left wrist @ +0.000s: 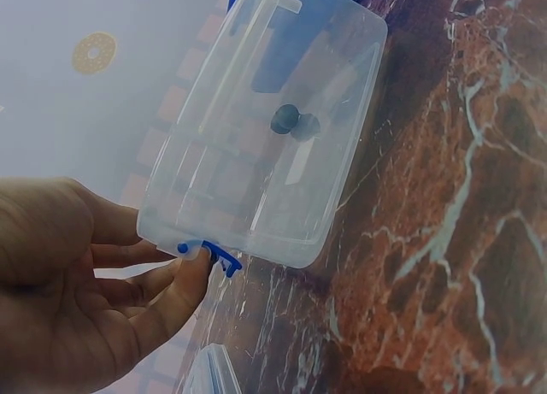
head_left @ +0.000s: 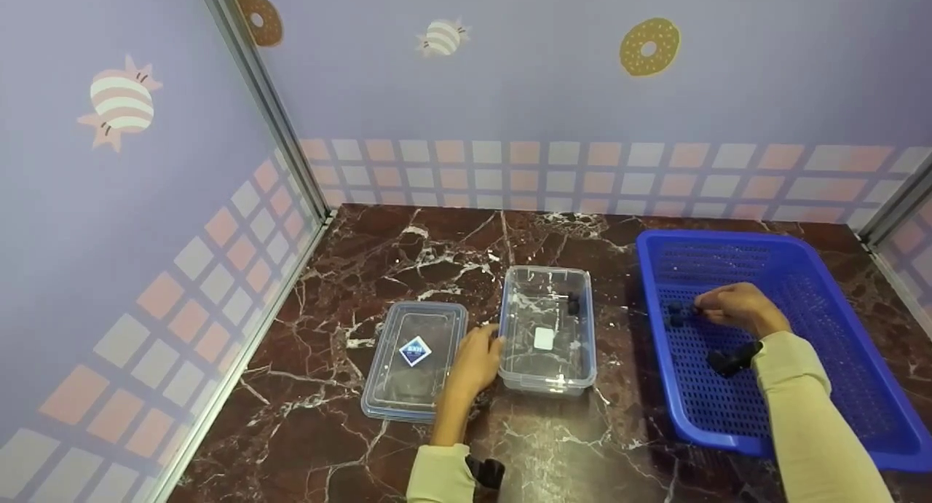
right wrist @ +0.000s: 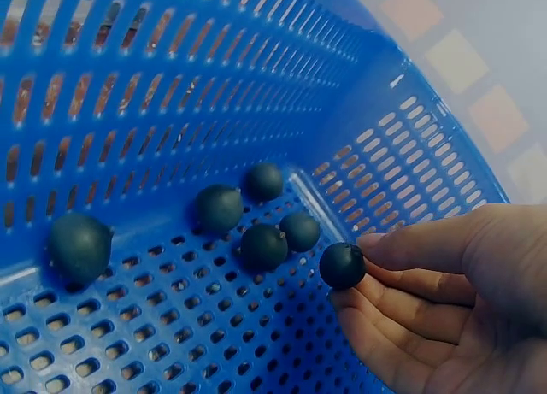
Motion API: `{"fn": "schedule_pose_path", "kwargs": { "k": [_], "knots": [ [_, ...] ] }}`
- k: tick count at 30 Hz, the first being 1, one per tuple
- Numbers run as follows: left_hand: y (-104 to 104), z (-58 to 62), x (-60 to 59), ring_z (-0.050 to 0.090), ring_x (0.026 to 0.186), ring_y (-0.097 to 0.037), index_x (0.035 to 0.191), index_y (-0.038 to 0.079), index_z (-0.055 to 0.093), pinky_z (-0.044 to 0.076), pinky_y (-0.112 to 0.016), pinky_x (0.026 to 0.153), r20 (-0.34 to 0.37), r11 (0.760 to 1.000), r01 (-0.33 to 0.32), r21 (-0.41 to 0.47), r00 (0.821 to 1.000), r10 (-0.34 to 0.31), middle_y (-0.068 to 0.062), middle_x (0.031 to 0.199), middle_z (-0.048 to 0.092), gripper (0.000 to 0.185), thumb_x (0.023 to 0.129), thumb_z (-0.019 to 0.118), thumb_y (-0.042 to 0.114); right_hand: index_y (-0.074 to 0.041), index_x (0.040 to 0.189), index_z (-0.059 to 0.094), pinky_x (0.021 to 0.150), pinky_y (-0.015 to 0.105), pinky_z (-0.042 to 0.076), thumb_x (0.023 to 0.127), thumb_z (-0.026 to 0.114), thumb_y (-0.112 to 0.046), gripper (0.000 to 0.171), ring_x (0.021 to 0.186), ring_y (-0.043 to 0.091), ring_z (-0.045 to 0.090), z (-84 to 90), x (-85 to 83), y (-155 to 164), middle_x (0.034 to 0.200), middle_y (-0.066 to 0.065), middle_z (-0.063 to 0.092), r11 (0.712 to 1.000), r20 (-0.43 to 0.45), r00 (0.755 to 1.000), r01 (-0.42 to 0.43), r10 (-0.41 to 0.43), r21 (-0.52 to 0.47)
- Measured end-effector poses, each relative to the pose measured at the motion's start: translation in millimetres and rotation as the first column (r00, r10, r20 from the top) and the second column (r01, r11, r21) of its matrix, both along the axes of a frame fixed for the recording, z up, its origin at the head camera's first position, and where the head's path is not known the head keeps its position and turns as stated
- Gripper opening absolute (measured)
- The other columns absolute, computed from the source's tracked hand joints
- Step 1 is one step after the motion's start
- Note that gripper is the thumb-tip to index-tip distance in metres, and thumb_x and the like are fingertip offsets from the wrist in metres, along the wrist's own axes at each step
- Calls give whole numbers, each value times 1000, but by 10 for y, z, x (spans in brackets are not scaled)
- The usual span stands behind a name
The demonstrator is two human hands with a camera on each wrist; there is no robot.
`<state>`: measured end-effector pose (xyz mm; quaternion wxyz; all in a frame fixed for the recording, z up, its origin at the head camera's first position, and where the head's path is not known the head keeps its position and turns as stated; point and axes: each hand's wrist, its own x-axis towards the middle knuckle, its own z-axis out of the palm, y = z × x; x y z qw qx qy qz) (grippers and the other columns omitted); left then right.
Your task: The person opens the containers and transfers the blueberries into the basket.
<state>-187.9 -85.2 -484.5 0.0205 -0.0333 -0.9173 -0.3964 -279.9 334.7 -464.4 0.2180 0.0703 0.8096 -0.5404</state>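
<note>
My left hand (head_left: 477, 361) grips the left side of a clear plastic container (head_left: 547, 378), the thumb on a blue side latch (left wrist: 224, 257) in the left wrist view. Inside, a small dark round fruit (left wrist: 285, 119) lies near the far right wall. Within the blue basket (head_left: 659, 357), my right hand (head_left: 743, 310) pinches another small dark round fruit (right wrist: 342, 266) between thumb and fingers. Several more such fruits (right wrist: 263, 246) lie on the basket floor beside it, along the left wall in the head view.
A transparent lid (head_left: 408, 394) with blue edging and a blue-white label lies left of the container. Everything stands on a dark red marbled table (head_left: 320, 386). Patterned panels (head_left: 510, 88) close off the back and left side.
</note>
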Motion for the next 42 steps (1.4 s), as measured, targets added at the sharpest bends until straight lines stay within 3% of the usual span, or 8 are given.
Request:
{"fn": "schedule_pose_path", "kwargs": {
  "k": [19, 23, 29, 32, 34, 38, 42],
  "knots": [
    [9, 12, -21, 58, 109, -38, 123, -5, 59, 45, -48, 97, -31, 1000, 7, -12, 999, -8, -22, 110, 62, 32, 96, 53, 12, 18, 126, 48, 72, 18, 55, 93, 55, -7, 42, 74, 0, 62, -14, 9, -10, 80, -10, 66, 1000, 22, 1000, 13, -13, -15],
    [7, 1, -22, 60, 103, -36, 121, -5, 60, 47, -47, 93, -46, 999, 9, -30, 999, -10, -19, 103, 63, 31, 96, 54, 11, 20, 126, 46, 71, 17, 55, 94, 53, -7, 43, 73, -1, 63, 48, 5, -33, 81, -10, 67, 1000, -21, 1000, 16, -16, 9],
    [1, 4, -17, 61, 99, -33, 121, -4, 61, 47, -46, 92, -60, 999, 0, -37, 998, -2, -17, 98, 63, 30, 95, 55, 11, 20, 126, 48, 70, 16, 53, 95, 52, -11, 44, 72, -4, 61, 265, -48, -189, 84, -8, 66, 988, -155, 988, 19, 5, 152],
    [-3, 8, -7, 60, 99, -33, 121, -4, 60, 47, -46, 92, -55, 1000, 2, -29, 998, -3, -18, 98, 63, 31, 95, 55, 11, 15, 121, 55, 67, 16, 51, 94, 55, -15, 40, 70, -4, 60, 403, -83, -343, 88, 1, 70, 970, -263, 964, 30, 35, 242],
    [-4, 7, -3, 60, 99, -33, 122, -5, 60, 47, -47, 92, -47, 1000, 2, -24, 999, -3, -18, 99, 63, 31, 95, 54, 11, 10, 117, 62, 65, 18, 49, 93, 58, -18, 37, 70, -1, 59, 505, -94, -462, 91, 7, 71, 944, -345, 936, 49, 71, 326],
    [-1, 0, -2, 60, 100, -34, 121, -6, 60, 47, -47, 92, -51, 1000, 2, -21, 999, -3, -19, 101, 63, 32, 95, 55, 11, 1, 109, 69, 73, 34, 49, 88, 63, -21, 31, 84, 22, 64, 665, -99, -720, 101, 18, 70, 892, -475, 870, 104, 133, 440],
    [4, -10, -2, 60, 102, -36, 120, -5, 61, 47, -48, 93, -63, 1000, -3, -23, 998, 1, -20, 102, 64, 30, 95, 55, 11, -1, 104, 71, 84, 48, 48, 85, 64, -18, 26, 96, 35, 62, 720, -111, -967, 103, 21, 70, 881, -537, 824, 107, 182, 462]
  ]
}}
